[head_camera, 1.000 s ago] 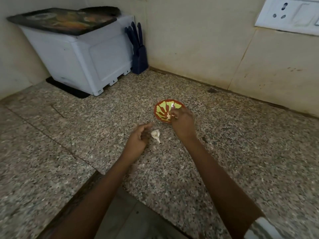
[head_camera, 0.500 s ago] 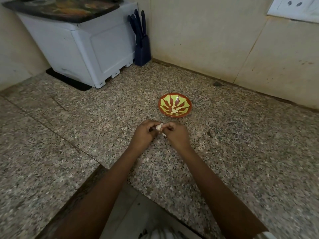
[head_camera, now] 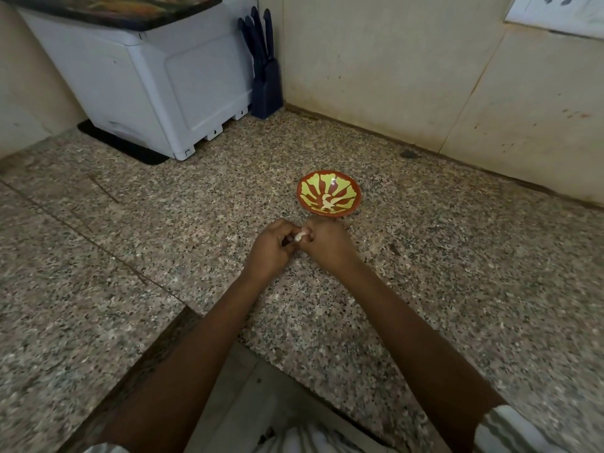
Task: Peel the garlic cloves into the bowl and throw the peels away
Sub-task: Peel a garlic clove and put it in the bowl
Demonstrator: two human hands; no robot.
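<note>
Head view, garlic clove (head_camera: 299, 237) pinched between left hand (head_camera: 270, 248) and right hand (head_camera: 327, 247), bowl (head_camera: 357, 204) just beyond.

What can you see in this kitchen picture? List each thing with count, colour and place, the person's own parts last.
bowl: one, red with yellow-green pattern, on the counter beyond the hands
garlic pieces: count unclear, pale, inside the bowl
garlic clove: one, whitish, pinched between both hands
counter: one, speckled granite, across the scene
box: one, white with dark patterned top, back left
mat: one, black, under the box
knife block: one, dark blue, corner beside the box
socket panel: one, white, wall, top right
left hand: one, grips the clove
right hand: one, grips the clove
</note>
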